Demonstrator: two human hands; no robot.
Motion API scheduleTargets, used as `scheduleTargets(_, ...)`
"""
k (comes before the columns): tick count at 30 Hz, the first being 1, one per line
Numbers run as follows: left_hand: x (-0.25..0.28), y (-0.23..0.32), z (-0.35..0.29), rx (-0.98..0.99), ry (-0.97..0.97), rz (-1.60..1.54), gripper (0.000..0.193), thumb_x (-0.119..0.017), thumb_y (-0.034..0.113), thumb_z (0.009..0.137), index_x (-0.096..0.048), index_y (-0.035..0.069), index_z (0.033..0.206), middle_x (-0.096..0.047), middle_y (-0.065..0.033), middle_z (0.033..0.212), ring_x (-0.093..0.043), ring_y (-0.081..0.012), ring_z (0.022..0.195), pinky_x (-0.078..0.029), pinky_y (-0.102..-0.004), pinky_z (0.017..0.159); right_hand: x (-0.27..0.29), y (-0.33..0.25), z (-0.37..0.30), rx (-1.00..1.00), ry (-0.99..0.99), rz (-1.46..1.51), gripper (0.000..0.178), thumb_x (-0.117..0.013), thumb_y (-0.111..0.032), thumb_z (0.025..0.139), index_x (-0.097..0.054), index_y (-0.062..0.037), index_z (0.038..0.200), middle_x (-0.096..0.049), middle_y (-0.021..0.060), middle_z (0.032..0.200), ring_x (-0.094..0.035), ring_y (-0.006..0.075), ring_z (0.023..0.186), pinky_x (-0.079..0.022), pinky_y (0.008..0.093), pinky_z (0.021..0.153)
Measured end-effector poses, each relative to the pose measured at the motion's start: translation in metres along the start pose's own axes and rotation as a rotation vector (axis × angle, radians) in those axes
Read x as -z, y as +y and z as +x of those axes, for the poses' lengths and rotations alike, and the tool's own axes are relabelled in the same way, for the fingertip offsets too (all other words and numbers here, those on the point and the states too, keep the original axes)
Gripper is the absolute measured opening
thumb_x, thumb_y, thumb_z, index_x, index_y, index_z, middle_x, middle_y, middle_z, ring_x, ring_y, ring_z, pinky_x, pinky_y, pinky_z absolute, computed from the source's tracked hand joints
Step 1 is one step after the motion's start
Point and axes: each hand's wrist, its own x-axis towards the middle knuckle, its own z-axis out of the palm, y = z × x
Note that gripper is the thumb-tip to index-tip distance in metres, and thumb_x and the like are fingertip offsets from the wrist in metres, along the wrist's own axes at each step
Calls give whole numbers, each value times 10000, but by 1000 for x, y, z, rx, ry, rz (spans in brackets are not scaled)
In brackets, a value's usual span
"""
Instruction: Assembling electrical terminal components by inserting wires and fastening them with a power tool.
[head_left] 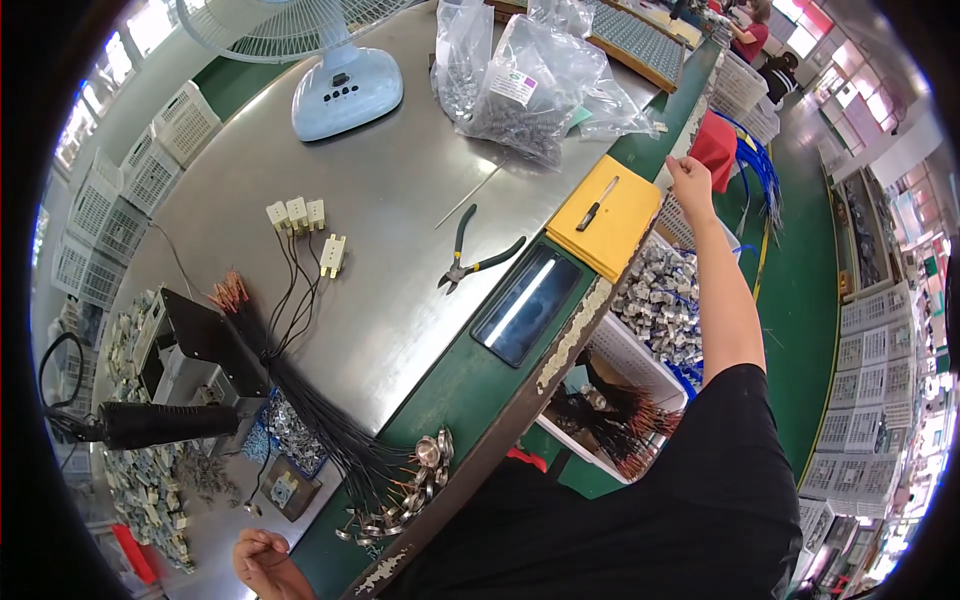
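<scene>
My left hand (268, 565) is at the lower left, by the table's near side, with its fingers curled inward. Whatever may be in it is hidden. Close above it are a small dark block (290, 488) with a pale part on top and a thin black wire ending in a metal tip. My right arm stretches far out to the right. The right hand (690, 188) is closed beside a red object (714, 152), past the corner of a yellow pad (606, 222). Its fingertips hide what they may hold. Blue wires (762, 180) hang just beyond.
A bundle of black wires (325, 410) with round metal ends and white connectors (297, 214) lies across the table. Cutting pliers (462, 262), a phone (527, 305), a fan (347, 92) and plastic bags (520, 90) stand or lie around. White bins (612, 455) of parts sit below the edge.
</scene>
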Motion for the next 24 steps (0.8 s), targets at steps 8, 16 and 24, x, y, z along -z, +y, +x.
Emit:
scheduleTargets(8,17,-4,-8,21,38,-35,271,-488,290,1044,-538,25,1017,-483,-95,1037,-467,-171,839,-407,-295,763,-4,-12,-8,52,16,-142,311,-745,-284,886,-719,25,895,-586,14,648,-508,83,584,-415,281,554)
scheduleTargets(16,23,-3,-11,-8,40,-69,279,-472,298,1046,-534,27,1020,-477,-87,1034,-452,-167,837,-393,-291,767,-26,1,8,260,-116,-480,346,-714,-317,862,-752,-34,1056,-732,140,830,-694,228,764,-535,319,760)
scheduleTargets(24,55,-34,-11,-2,86,-169,282,-478,314,1045,-559,44,1047,-525,-72,1048,-485,-156,872,-402,-288,762,59,78,103,205,181,-417,285,-577,-201,905,-728,38,949,-724,200,882,-674,344,811,-512,448,734)
